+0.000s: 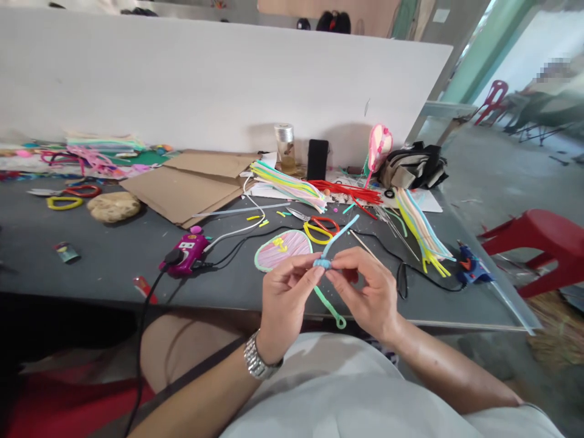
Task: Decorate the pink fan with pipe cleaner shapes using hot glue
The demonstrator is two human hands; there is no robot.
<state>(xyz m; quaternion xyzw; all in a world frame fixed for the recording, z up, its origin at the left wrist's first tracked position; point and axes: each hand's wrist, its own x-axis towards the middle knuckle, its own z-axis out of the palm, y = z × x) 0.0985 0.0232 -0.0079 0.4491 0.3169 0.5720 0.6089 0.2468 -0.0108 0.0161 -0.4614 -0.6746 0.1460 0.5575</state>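
Observation:
Between my two hands is a light blue pipe cleaner (340,236), coiled tightly at its lower end while the rest sticks up to the right. My left hand (288,292) pinches the coil from the left with thumb and forefinger. From the right, my right hand (367,289) pinches the same coil. Behind the hands lies a flat pink oval piece (277,252) with a green edge and a yellow shape on it. A green twisted stem (329,306) ending in a small loop shows below the hands; whether it joins the oval is hidden.
Scissors (319,226) with red and yellow handles lie beyond the oval. Pipe cleaner bundles (292,185) and red ones (349,190) lie behind. A purple power socket (185,254) stands left, a blue glue gun (474,264) right. Cardboard (182,194) and a stone (114,207) lie farther left.

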